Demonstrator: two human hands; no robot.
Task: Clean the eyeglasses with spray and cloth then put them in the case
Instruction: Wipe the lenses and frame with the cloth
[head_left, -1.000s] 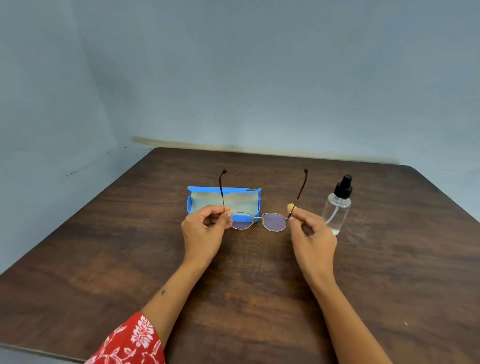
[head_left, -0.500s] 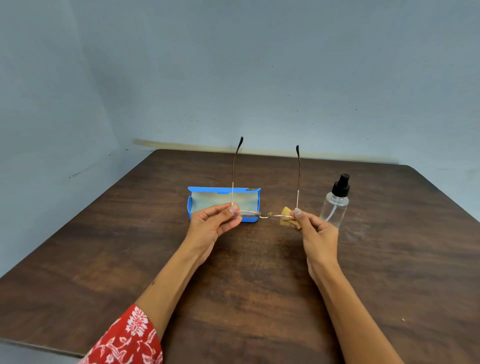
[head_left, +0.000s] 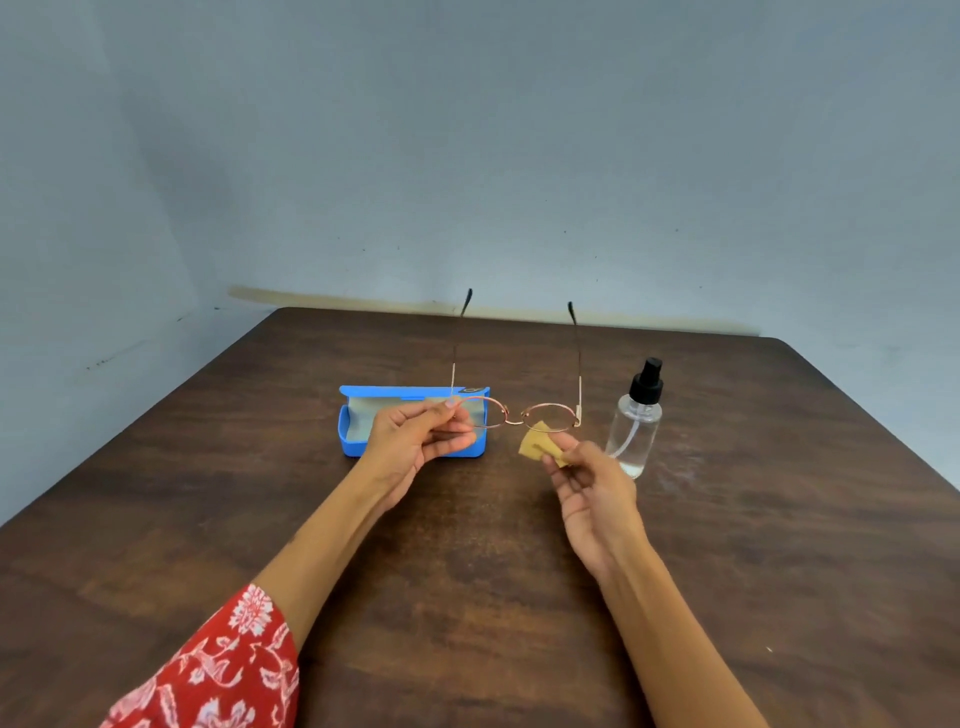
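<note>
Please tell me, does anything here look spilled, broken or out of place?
Nothing stands out. The spray bottle stands upright, the blue case lies open, and the eyeglasses look whole in the left hand. The right hand holds the cloth.

A bare indoor corner: a dark wooden table (head_left: 519, 597) against plain, scuffed blue-grey walls (head_left: 519, 156); kind of room unclear.

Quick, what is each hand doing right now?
Left hand: pinches the eyeglasses at the left lens end, above the table.
Right hand: pinches the small tan cloth just below the right lens.
</note>
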